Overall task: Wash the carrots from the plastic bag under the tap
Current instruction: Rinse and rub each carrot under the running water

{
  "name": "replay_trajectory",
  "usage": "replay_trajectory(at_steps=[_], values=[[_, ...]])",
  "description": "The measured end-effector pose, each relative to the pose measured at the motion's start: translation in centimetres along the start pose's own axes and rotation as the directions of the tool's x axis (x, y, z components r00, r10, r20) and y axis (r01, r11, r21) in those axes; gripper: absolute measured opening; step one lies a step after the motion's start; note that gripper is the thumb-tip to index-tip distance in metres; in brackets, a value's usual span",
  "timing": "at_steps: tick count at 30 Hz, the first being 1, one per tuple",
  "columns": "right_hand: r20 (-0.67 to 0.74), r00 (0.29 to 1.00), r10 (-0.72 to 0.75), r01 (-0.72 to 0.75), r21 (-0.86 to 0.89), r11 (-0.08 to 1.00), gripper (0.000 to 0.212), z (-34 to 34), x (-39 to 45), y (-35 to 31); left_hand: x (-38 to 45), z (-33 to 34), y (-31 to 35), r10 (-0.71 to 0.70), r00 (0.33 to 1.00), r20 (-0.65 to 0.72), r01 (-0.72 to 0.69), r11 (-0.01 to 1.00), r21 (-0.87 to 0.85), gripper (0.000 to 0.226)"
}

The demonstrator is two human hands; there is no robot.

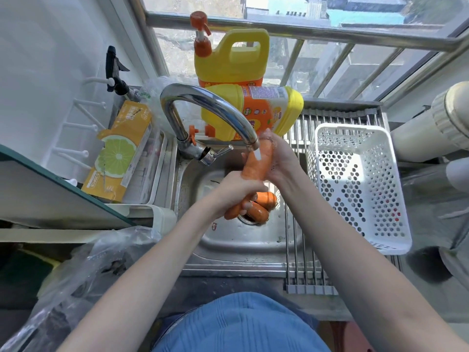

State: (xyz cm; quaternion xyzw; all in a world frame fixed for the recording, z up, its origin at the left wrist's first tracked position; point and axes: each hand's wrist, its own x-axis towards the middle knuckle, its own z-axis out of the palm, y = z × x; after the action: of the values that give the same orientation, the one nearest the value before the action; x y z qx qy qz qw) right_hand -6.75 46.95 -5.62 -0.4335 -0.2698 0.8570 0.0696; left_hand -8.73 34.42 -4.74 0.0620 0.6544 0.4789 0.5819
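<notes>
Stainless-steel sink beneath a curved chrome tap: left hand grips the tapered carrot low, right hand cups its upper end; perforated white plastic basket alongside.

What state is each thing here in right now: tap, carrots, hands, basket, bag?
tap: running, water falling on the held carrot
held carrot: under the stream, gripped at both ends
left hand: grips the carrot's lower end
right hand: holds its upper end
carrots in the sink: lying by the drain
white basket: upright, on the rack
plastic bag: crumpled, on the counter
</notes>
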Motion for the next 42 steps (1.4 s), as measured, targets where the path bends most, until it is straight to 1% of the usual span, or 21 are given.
replay_trajectory(at_steps=[1,3,5,6,9,12,16,19,22,24,26,28,30,31,32,33,35,37,39,41,42], values=[[-0.048,0.998,-0.035,0.034,-0.025,0.999,0.027,0.0,0.0,0.2,0.1,0.0,-0.2,0.059,0.993,-0.107,-0.037,0.981,0.190,0.014],[-0.115,0.986,-0.120,0.115,-0.050,0.992,0.035,-0.2,0.1,0.9,0.1,0.1,-0.5,0.192,0.946,-0.261,-0.026,0.848,0.529,0.013],[-0.113,0.972,-0.207,0.196,-0.101,0.975,0.040,-0.5,-0.4,1.7,0.1,-0.1,-0.7,0.275,0.907,-0.319,0.022,0.725,0.689,0.013],[-0.088,0.964,-0.249,0.235,-0.141,0.962,0.036,-0.7,-0.6,2.2,0.1,0.0,-0.7,0.295,0.898,-0.328,0.026,0.707,0.707,0.014],[-0.004,0.948,-0.318,0.309,-0.231,0.923,0.012,-0.8,-1.7,2.5,0.2,0.3,-1.3,0.341,0.870,-0.355,0.021,0.696,0.718,0.011],[0.096,0.953,-0.288,0.303,-0.248,0.920,0.003,-0.8,-2.6,1.7,0.1,0.6,-1.6,0.339,0.864,-0.373,-0.002,0.742,0.670,0.010],[0.267,0.930,-0.252,0.314,-0.225,0.922,0.012,-1.7,-3.2,1.1,-0.5,0.3,-1.1,0.254,0.914,-0.315,-0.066,0.861,0.504,0.010],[0.382,0.901,-0.204,0.238,-0.043,0.970,0.027,-3.0,-3.7,1.7,-1.1,0.4,-1.3,0.188,0.941,-0.281,-0.099,0.948,0.303,0.012],[0.450,0.875,-0.177,0.155,0.086,0.984,0.044,-4.1,-3.8,2.3,-1.3,0.9,-2.2,0.227,0.926,-0.303,-0.115,0.931,0.345,0.010],[0.425,0.893,-0.149,0.117,0.101,0.988,0.054,-4.2,-4.0,2.4,-1.2,1.1,-2.8,0.266,0.902,-0.339,-0.135,0.922,0.363,0.016],[0.336,0.931,-0.141,0.142,0.023,0.990,0.063,-3.8,-4.2,2.7,-0.8,1.1,-3.2,0.294,0.883,-0.365,-0.123,0.897,0.425,0.019],[0.149,0.959,-0.243,0.272,-0.227,0.935,0.053,-2.5,-3.9,3.4,-0.5,1.1,-3.4,0.293,0.878,-0.379,-0.095,0.882,0.462,0.013],[-0.035,0.927,-0.372,0.309,-0.488,0.816,0.065,-1.6,-3.4,4.4,-0.2,1.4,-3.7,0.300,0.872,-0.386,-0.097,0.880,0.466,0.011],[-0.098,0.911,-0.400,0.291,-0.535,0.794,0.072,-1.6,-3.0,4.6,-0.2,1.7,-4.1,0.308,0.870,-0.385,-0.100,0.875,0.473,0.009],[-0.129,0.905,-0.404,0.278,-0.540,0.795,0.070,-1.5,-2.7,4.5,-0.1,2.0,-4.5,0.313,0.867,-0.389,-0.102,0.873,0.477,0.007],[-0.138,0.912,-0.386,0.269,-0.510,0.817,0.061,-1.3,-3.1,4.3,-0.2,2.1,-4.8,0.313,0.862,-0.399,-0.102,0.878,0.468,0.005],[-0.088,0.961,-0.260,0.215,-0.349,0.912,0.045,-1.2,-3.5,4.1,-0.3,1.8,-5.2,0.306,0.850,-0.430,-0.097,0.891,0.443,0.005],[0.001,0.989,-0.151,0.149,-0.150,0.977,0.051,-1.7,-3.7,4.3,-0.4,1.4,-5.1,0.315,0.842,-0.437,-0.095,0.886,0.454,0.008],[0.022,0.988,-0.153,0.153,-0.018,0.988,0.060,-2.2,-3.8,4.7,-0.6,1.1,-4.8,0.342,0.837,-0.428,-0.120,0.877,0.466,0.011],[0.058,0.988,-0.144,0.144,-0.002,0.990,0.062,-2.1,-4.2,4.8,-0.6,1.0,-4.9,0.366,0.830,-0.421,-0.160,0.879,0.448,0.013],[0.084,0.985,-0.149,0.152,-0.035,0.988,0.056,-1.8,-4.4,4.8,-0.5,1.0,-5.1,0.370,0.828,-0.421,-0.177,0.885,0.430,0.011]])
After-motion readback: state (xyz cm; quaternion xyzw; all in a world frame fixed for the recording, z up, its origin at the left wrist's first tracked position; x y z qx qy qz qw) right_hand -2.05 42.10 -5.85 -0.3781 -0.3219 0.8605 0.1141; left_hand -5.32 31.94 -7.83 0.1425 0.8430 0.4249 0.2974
